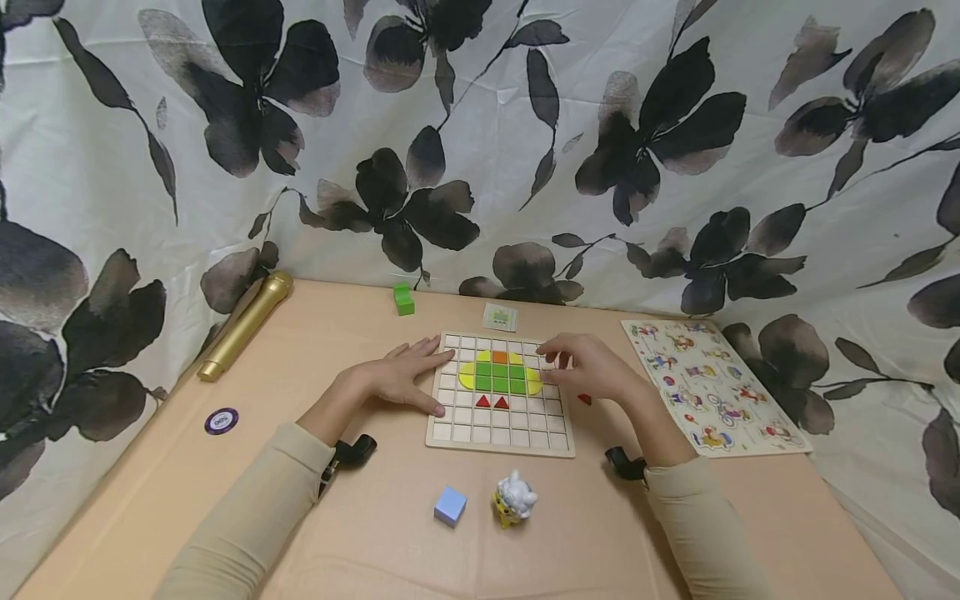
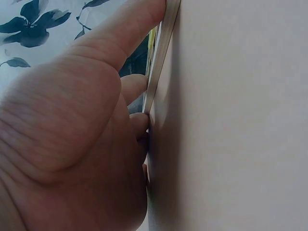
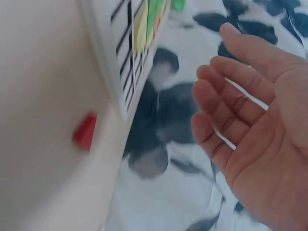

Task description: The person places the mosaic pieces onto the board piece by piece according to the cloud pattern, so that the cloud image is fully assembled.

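A white grid board [image 1: 498, 451] lies on the table in the head view. Set in its squares are green tiles [image 1: 500, 379], an orange tile [image 1: 499, 357], yellow corner pieces [image 1: 467, 376] and two red triangles [image 1: 492, 402]. My left hand [image 1: 401, 375] rests at the board's left edge, fingers spread; thumb and fingertips touch that edge in the left wrist view. Over the board's right edge hovers my right hand [image 1: 592, 367], its fingers loosely bent with nothing between them in the right wrist view [image 3: 255, 101]. A loose red piece [image 3: 85, 132] lies beside the board below this hand.
Behind the board are a green block [image 1: 403, 300] and a small pattern card [image 1: 500, 317]. A sticker sheet [image 1: 712, 387] lies right; a gold tube [image 1: 246, 327] and a round chip [image 1: 222, 421] left. A blue cube [image 1: 450, 506] and a small figurine [image 1: 514, 500] stand in front.
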Tool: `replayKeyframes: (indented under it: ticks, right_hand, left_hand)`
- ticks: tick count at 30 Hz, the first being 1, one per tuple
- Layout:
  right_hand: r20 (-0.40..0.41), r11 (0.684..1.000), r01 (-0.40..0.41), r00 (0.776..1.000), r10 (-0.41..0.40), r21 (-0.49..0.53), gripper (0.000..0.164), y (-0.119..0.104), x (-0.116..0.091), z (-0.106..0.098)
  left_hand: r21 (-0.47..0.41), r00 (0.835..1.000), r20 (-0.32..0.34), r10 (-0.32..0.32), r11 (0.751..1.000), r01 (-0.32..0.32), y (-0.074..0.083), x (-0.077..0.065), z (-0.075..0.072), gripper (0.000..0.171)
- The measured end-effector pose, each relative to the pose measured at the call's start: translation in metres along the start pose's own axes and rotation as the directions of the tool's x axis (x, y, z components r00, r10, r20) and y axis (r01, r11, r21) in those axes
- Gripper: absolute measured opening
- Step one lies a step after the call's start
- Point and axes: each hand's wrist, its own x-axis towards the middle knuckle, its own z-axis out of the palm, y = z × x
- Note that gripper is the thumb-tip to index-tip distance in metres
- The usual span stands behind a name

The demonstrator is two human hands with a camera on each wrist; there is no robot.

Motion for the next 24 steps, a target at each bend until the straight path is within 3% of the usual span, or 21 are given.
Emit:
replayKeyframes:
  ticks: [6, 13, 18, 24]
  right_hand:
    - [-0.022, 0.999, -0.053, 0.998, 0.053, 0.004, 0.028, 0.033, -0.02, -0.017]
    - [0.107, 0.98, -0.2, 0.975, 0.197, 0.018, 0.016, 0.059, -0.033, -0.023]
    - [0.208, 0.975, -0.221, 0.955, 0.21, 0.033, 0.011, 0.067, -0.036, -0.019]
    - [0.217, 0.977, -0.211, 0.955, 0.201, 0.021, 0.014, 0.068, -0.033, -0.012]
  left_hand:
    - [-0.005, 1.0, 0.001, -0.002, 1.0, 0.002, 0.001, 0.0, 0.0, 0.111]
    - [-0.001, 1.0, 0.007, -0.013, 1.0, 0.013, 0.001, 0.001, -0.001, 0.112]
    - [-0.009, 1.0, 0.006, -0.014, 1.0, 0.014, 0.001, 0.0, 0.0, 0.111]
    - [-0.014, 1.0, 0.004, -0.013, 1.0, 0.013, 0.001, 0.0, 0.0, 0.111]
